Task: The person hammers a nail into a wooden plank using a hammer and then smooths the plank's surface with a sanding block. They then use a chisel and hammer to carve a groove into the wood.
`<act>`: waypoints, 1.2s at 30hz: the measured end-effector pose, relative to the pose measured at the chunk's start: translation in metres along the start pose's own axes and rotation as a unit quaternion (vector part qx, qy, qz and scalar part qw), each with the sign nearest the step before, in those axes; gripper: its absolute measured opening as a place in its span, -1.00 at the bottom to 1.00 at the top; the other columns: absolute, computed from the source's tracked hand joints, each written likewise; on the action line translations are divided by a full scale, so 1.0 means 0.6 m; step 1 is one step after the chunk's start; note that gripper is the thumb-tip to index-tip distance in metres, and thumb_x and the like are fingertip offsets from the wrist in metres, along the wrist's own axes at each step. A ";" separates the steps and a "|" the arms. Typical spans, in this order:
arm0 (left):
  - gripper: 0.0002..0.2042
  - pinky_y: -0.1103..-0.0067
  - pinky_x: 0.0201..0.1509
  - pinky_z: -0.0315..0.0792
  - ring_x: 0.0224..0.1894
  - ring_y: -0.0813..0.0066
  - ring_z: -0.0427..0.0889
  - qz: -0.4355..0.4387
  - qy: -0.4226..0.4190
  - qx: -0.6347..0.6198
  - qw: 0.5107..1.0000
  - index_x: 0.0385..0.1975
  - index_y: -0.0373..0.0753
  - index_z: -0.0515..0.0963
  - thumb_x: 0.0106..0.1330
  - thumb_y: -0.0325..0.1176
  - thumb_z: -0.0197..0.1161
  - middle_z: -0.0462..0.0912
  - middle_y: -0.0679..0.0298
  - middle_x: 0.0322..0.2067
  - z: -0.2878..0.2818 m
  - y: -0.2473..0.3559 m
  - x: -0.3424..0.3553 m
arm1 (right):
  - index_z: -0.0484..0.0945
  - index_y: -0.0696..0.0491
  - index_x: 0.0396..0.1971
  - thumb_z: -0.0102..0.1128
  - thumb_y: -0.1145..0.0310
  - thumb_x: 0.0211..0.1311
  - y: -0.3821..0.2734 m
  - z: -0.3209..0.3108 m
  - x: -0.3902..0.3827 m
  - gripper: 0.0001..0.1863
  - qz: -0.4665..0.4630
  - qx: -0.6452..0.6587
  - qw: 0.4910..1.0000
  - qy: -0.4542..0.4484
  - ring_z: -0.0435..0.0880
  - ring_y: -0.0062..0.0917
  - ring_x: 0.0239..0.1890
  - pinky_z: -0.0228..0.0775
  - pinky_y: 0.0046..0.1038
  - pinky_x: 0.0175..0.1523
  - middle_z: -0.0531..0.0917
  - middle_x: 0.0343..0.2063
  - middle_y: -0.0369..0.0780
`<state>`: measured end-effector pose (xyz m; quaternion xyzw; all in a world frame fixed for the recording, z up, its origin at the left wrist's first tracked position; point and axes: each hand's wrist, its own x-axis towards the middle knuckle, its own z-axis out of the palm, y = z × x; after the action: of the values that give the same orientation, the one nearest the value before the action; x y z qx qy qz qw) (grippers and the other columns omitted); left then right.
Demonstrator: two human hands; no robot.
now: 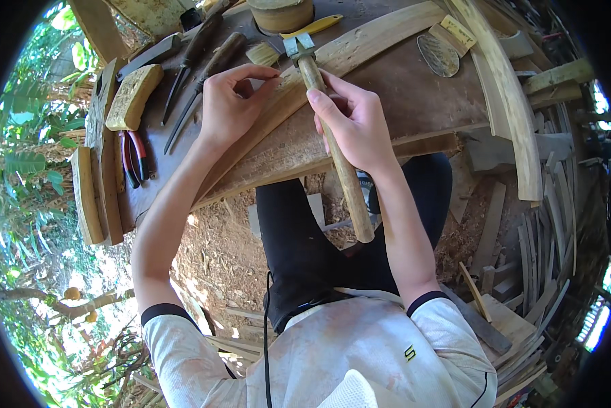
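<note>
My right hand [350, 119] is closed round the upper part of a hammer's wooden handle [350, 197]. The metal head [300, 51] points away from me, above a long curved plank [360, 42] on the bench. My left hand [234, 109] hovers at that plank, left of the hammer, with thumb and forefinger curled close; anything between the fingertips is too small to make out. Just beyond it lies a pale-bristled brush [263, 56]. Files [203, 85] and red-handled pliers [134, 156] lie on the brown bench top [434, 102] to the left.
Wood blocks [130, 98] line the bench's left end. A round wooden piece [278, 13] sits at the back. At the right are an oval metal piece [438, 54] and long curved boards [516, 136]. Loose slats [536, 272] pile below right; sawdust covers the ground [217, 251].
</note>
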<state>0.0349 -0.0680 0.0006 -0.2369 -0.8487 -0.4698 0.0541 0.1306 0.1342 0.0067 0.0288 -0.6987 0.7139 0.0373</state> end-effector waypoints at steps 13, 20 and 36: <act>-0.88 0.71 -0.48 0.17 -0.56 0.86 0.30 0.008 -0.008 0.014 1.000 -0.21 -0.24 0.80 0.29 -0.45 0.47 0.58 0.53 -0.59 0.002 -0.003 -0.002 | 0.57 0.24 0.25 0.26 0.14 0.49 0.000 -0.001 -0.001 -0.47 0.004 -0.017 1.000 -0.001 0.53 -0.77 -0.53 0.37 -0.60 -0.43 0.58 -0.60 -0.36; -0.89 0.71 -0.48 0.19 -0.56 0.84 0.31 0.011 -0.006 0.022 1.000 -0.22 -0.22 0.80 0.29 -0.44 0.47 0.59 0.51 -0.59 0.002 0.000 -0.002 | 0.56 0.24 0.26 0.26 0.14 0.49 -0.002 0.001 -0.001 -0.47 -0.003 -0.015 1.000 0.000 0.52 -0.77 -0.53 0.35 -0.61 -0.42 0.55 -0.62 -0.38; -0.60 0.70 -0.56 0.26 -0.65 0.81 0.33 0.049 0.005 0.022 0.999 0.05 -0.28 0.59 0.20 -0.50 0.49 0.81 0.35 -0.36 0.006 0.005 -0.001 | 0.51 0.25 0.31 0.22 0.23 0.53 -0.058 0.018 -0.025 -0.49 -0.009 0.083 0.996 -0.042 0.47 -0.80 -0.59 0.31 -0.63 -0.51 0.57 -0.60 -0.38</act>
<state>0.0369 -0.0640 0.0007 -0.2740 -0.8460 -0.4492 0.0866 0.1485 0.1242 0.0400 0.0680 -0.6379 0.7670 0.0123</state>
